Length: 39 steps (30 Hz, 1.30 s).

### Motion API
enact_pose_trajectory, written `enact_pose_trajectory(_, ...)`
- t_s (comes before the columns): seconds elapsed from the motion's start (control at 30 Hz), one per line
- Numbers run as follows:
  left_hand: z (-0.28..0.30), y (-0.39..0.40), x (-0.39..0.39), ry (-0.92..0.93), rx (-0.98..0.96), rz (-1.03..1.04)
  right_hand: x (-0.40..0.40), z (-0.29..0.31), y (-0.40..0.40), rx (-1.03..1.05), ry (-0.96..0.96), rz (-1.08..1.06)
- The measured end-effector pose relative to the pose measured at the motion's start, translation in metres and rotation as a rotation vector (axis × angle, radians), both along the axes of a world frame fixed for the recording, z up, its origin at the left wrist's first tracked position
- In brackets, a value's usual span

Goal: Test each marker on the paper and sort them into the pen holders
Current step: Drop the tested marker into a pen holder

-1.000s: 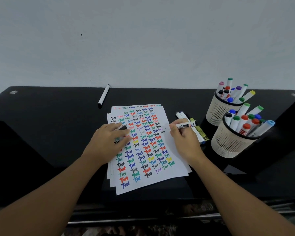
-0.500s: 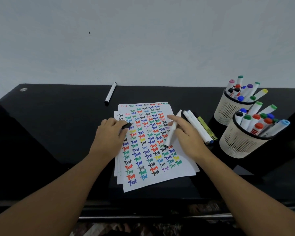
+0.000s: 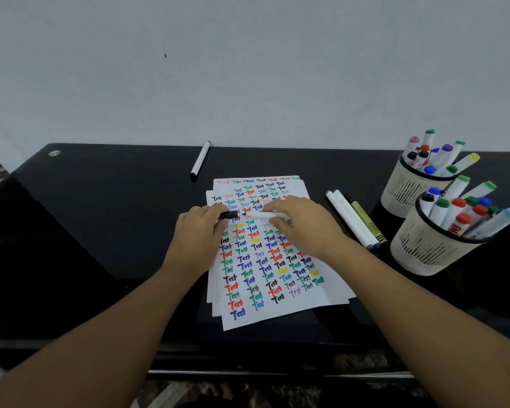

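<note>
Black desk [image 3: 100,231] | left hand [image 3: 199,234] pinches black cap [image 3: 229,214] | right hand [image 3: 301,223] grips white marker [image 3: 262,214]

Two pen holders [image 3: 409,195] [image 3: 430,248] are seen right of the paper stack [image 3: 265,260]. Three markers [image 3: 354,219] are laid between them and the stack; one marker [image 3: 200,161] is left behind it.

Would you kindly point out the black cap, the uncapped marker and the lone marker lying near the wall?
black cap [image 3: 229,214], head view, its middle
uncapped marker [image 3: 262,214], head view, white barrel
lone marker [image 3: 200,161], head view, mid-barrel
</note>
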State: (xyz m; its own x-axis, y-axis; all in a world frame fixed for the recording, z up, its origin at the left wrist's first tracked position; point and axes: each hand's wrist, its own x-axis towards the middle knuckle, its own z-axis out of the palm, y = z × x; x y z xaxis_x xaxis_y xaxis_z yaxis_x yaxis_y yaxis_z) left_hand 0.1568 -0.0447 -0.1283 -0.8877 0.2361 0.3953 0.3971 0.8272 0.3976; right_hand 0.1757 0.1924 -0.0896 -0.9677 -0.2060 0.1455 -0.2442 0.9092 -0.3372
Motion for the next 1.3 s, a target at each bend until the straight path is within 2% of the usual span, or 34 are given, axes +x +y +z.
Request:
enact_pose_trajectory(0.63, 0.000, -0.002, 0.001, 0.064, -0.034, -0.089, -0.006, 0.001, -0.022, 0.080, 0.082, 0.092)
enact_pose_trajectory(0.9, 0.001, -0.002, 0.003, 0.101, -0.061, -0.148, -0.004, 0.002, -0.026, 0.131, 0.045, 0.189)
enact_pose_trajectory(1.07, 0.006, 0.002, 0.005, -0.065, 0.036, -0.040, -0.005, -0.001, -0.027, 0.077, 0.019, 0.163)
enact_pose_trajectory(1.3, -0.007, 0.000, -0.008, -0.118, -0.127, 0.005, -0.001, -0.004, -0.018, 0.019, -0.059, 0.145)
